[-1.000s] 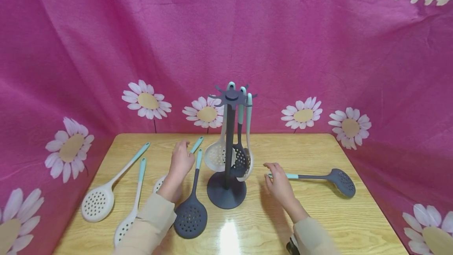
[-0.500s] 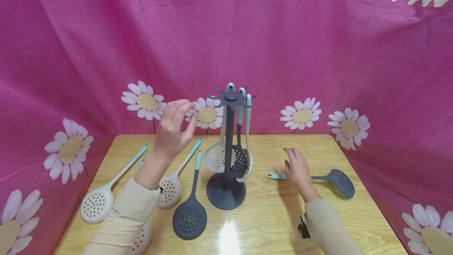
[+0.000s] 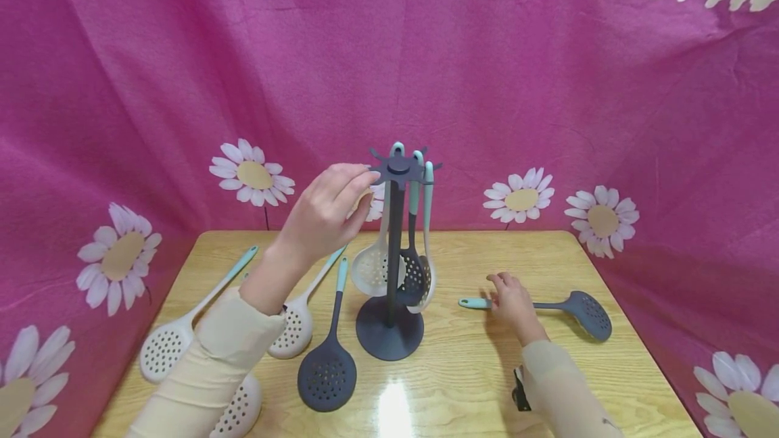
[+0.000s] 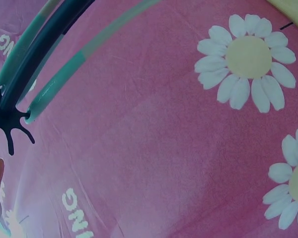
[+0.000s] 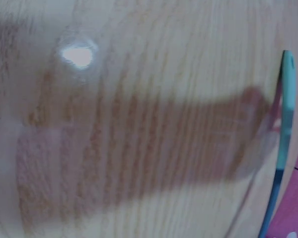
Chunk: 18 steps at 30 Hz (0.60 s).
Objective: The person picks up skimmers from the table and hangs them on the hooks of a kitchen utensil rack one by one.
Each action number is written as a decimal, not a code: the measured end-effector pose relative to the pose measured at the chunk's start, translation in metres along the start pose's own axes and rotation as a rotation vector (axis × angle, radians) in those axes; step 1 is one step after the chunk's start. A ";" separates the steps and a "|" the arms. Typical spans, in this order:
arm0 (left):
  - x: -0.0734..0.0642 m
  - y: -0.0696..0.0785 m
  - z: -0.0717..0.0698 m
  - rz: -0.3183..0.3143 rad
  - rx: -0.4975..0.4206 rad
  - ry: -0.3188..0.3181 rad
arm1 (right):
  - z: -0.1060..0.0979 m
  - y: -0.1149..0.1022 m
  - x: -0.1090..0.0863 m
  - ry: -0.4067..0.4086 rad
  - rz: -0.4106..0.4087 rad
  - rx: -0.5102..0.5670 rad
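My left hand (image 3: 325, 211), fingers loosely bent and holding nothing, is raised at the left side of the dark utensil rack (image 3: 395, 249). Its fingertips are right at a prong of the hook crown (image 3: 398, 167); the left wrist view shows finger ends just below the crown (image 4: 6, 116). Three mint-handled strainer utensils hang on the rack: a white one (image 3: 368, 270), a dark one (image 3: 411, 281) and another white one (image 3: 429, 289). My right hand (image 3: 512, 303) is over the handle of a dark slotted skimmer (image 3: 587, 315) lying on the right, with fingers reaching past it.
Left of the rack on the wooden table (image 3: 462, 384) lie a dark skimmer (image 3: 327, 378) and three white skimmers, one (image 3: 164, 353) far left, one (image 3: 240, 407) partly under my left sleeve, one (image 3: 295, 331) near my forearm. A pink flowered cloth (image 3: 389, 53) hangs around the table.
My left hand has risen from a white skimmer's handle and moved right to the rack's crown. My right hand has shifted right along the dark skimmer's handle, rising, then lowering slightly.
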<state>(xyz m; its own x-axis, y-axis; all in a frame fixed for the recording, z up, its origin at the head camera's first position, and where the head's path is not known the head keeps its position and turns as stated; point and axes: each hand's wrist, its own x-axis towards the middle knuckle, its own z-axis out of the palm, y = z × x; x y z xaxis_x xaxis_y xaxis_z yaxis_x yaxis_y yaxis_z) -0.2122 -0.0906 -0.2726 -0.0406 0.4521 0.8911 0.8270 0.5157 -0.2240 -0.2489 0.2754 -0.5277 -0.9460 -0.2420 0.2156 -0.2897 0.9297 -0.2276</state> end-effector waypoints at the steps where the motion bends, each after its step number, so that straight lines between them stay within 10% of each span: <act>1: 0.000 0.000 0.001 0.001 0.004 -0.007 | 0.001 0.001 -0.001 -0.028 0.012 -0.003; 8: -0.002 0.002 0.005 0.004 0.022 -0.012 | 0.011 0.004 -0.009 -0.174 0.070 0.027; 18: -0.002 0.003 0.009 -0.006 0.023 0.022 | 0.017 0.004 -0.013 -0.124 0.058 -0.038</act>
<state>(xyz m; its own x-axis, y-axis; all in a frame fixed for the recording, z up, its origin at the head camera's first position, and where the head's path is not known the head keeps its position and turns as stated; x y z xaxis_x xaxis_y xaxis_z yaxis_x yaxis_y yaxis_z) -0.2146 -0.0835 -0.2783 -0.0323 0.4329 0.9009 0.8139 0.5345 -0.2277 -0.2407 0.2780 -0.5472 -0.9725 -0.2175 0.0833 -0.2301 0.9525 -0.1995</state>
